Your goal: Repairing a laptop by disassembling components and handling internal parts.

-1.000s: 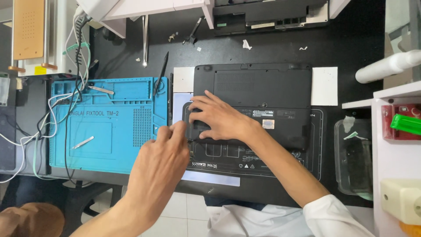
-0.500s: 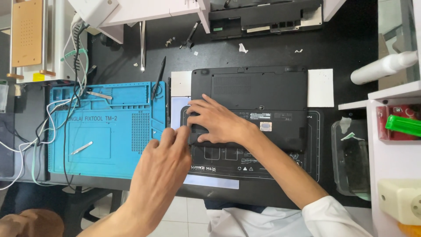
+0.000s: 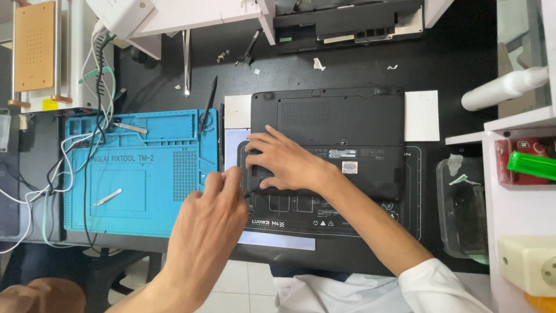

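Note:
A black laptop point(image 3: 347, 119) lies bottom side up on a dark work mat point(image 3: 370, 223). My right hand point(image 3: 286, 162) rests flat on the laptop's left part, fingers spread across the base panel and reaching its left edge. My left hand point(image 3: 208, 223) hovers at the laptop's front left corner with thumb and forefinger pinched together. A small dark tool tip point(image 3: 247, 195) pokes out from those fingers and touches the mat beside the laptop; the rest of the tool is hidden.
A blue silicone repair mat point(image 3: 139, 174) with small metal tools lies to the left, crossed by white cables point(image 3: 35, 197). A black pen-like tool point(image 3: 207, 104) stands behind it. Another laptop shell point(image 3: 347, 23) sits at the back. White shelves point(image 3: 521, 191) and a clear box point(image 3: 463, 208) stand at the right.
My left hand has crept slightly towards the laptop's front left corner. My right hand stays pressed on the base in the same place.

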